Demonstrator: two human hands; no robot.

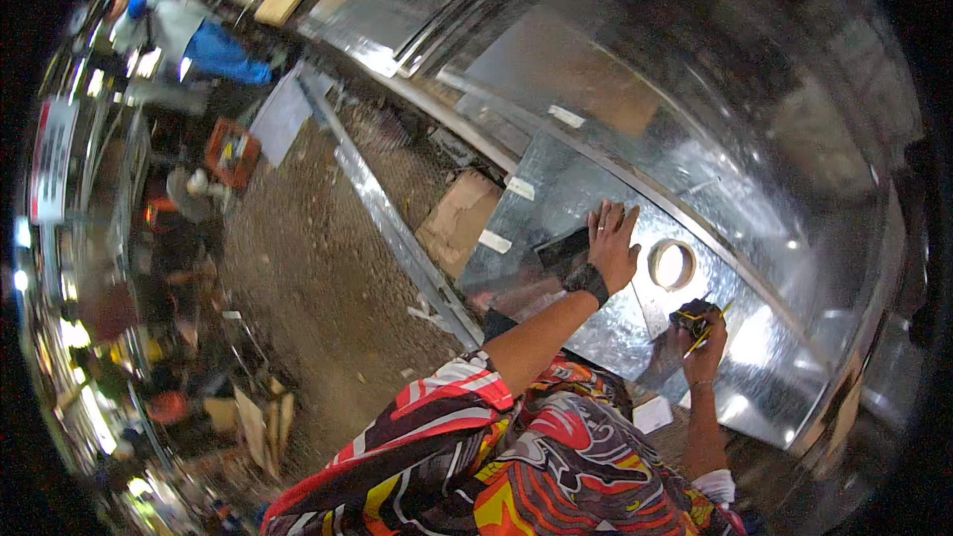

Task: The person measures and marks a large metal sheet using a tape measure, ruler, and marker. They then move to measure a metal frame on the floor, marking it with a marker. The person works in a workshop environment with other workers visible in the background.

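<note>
- The galvanised metal sheet [556, 203] lay flat in front of you, shiny and reflective, with short strips of pale tape [494, 240] stuck along its near-left edge.
- Your left hand [612, 243] was spread open, palm down, pressing flat on the sheet; a dark band sat on that wrist.
- Your right hand [703, 335] was closed around a small tool with a yellow and black body [698, 323], held at the sheet's surface; the exact kind of tool could not be made out.
- A roll of tape [672, 264] lay on the sheet between your two hands, just beside the left one and near the right.
- A dark reflection showed in the metal directly beside your left hand.
- You wore a patterned shirt [516, 457] in red, orange, black and white.
- A piece of brown cardboard [459, 220] lay on the dirt floor [318, 288] just left of the sheet.
- A long metal strip [392, 223] ran across the floor beside the cardboard.
- A red crate [232, 153] stood further left, well apart from the sheet.
- Another person in blue clothing [223, 52] was at the far upper left, well apart from your work.
</note>
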